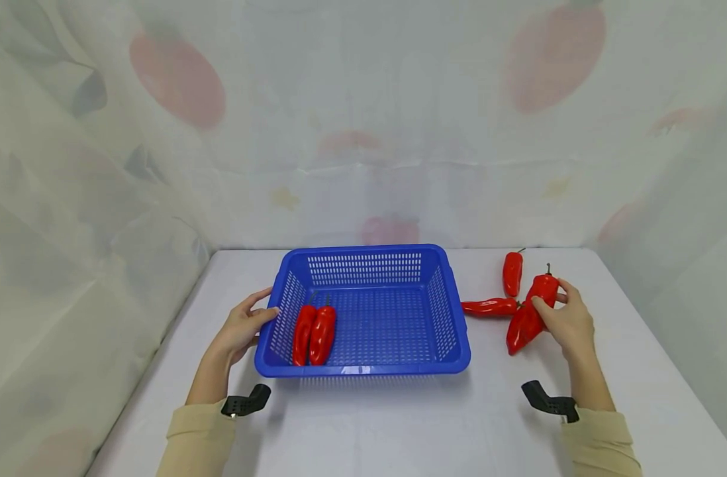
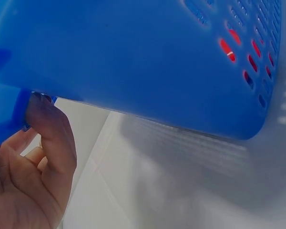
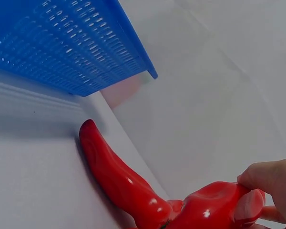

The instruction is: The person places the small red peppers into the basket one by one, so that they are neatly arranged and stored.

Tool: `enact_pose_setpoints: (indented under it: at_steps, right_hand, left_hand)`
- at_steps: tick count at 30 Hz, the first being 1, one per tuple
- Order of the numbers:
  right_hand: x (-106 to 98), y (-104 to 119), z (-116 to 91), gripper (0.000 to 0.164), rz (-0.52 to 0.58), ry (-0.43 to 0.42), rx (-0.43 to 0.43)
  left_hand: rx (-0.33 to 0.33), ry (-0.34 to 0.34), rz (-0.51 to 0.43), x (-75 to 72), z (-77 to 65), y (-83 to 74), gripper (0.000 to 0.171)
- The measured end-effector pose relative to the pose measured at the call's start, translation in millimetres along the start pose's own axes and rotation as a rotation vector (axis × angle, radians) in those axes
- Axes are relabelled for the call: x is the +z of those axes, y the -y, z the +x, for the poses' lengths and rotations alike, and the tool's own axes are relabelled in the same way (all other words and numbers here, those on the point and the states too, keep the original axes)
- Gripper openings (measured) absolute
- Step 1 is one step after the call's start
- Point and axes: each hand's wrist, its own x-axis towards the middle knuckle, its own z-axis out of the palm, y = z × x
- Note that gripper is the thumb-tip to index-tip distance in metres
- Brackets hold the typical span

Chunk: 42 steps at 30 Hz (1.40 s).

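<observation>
My left hand (image 1: 241, 328) grips the left rim of a blue plastic basket (image 1: 363, 370), thumb on top of the rim. Two red peppers (image 1: 322, 334) lie side by side in the basket's left part, stems toward the back. On the right, my right hand (image 1: 571, 323) holds a large red pepper (image 1: 527, 321) between thumb and fingers, its stem up and its tip slanting down to the left. Just left of it a slimmer red pepper (image 1: 490, 307) lies sideways on the table, overlapped by the held one in the right wrist view. Another red pepper (image 1: 512, 273) lies behind.
A white table (image 1: 399, 430) carries everything. Its back edge meets a pale curtain (image 1: 351, 132) with faint fruit prints, and more pale cloth (image 1: 71, 265) hangs along the left side. Black wrist cameras (image 1: 247, 401) stick out from both sleeves.
</observation>
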Motion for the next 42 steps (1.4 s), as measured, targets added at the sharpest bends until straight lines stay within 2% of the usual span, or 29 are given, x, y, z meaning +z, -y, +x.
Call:
enact_pose_setpoints:
  at_steps: [5,8,12,16,30,42]
  right_hand:
    - [0.2,13.8,-1.6,0.092,-0.009,0.024,-0.042]
    - [-9.7,46.4,-17.6,0.088,-0.005,0.066,-0.03]
    - [-28.4,106.6,-53.2,0.082,0.012,0.126,-0.015]
    - [-36.8,137.6,-71.1,0.076,0.017,0.163,-0.061]
    - [-31.5,165.6,-67.5,0.074,0.019,0.219,-0.187]
    - [-25.7,187.4,-66.6,0.076,0.056,0.25,-0.207]
  left_hand:
    - [0.001,0.0,0.006,0.2,0.1,0.3,0.066]
    - [0.003,-0.002,0.009,0.2,-0.2,0.0,0.066]
    - [0.006,-0.002,0.007,-0.1,-0.6,-1.1,0.066]
    - [-0.004,0.005,0.007,1.3,-5.2,-6.9,0.065]
    - [0.0,0.004,-0.002,-0.5,-0.1,-0.8,0.066]
    - [0.005,0.002,0.004,-0.3,-0.7,-1.0,0.066]
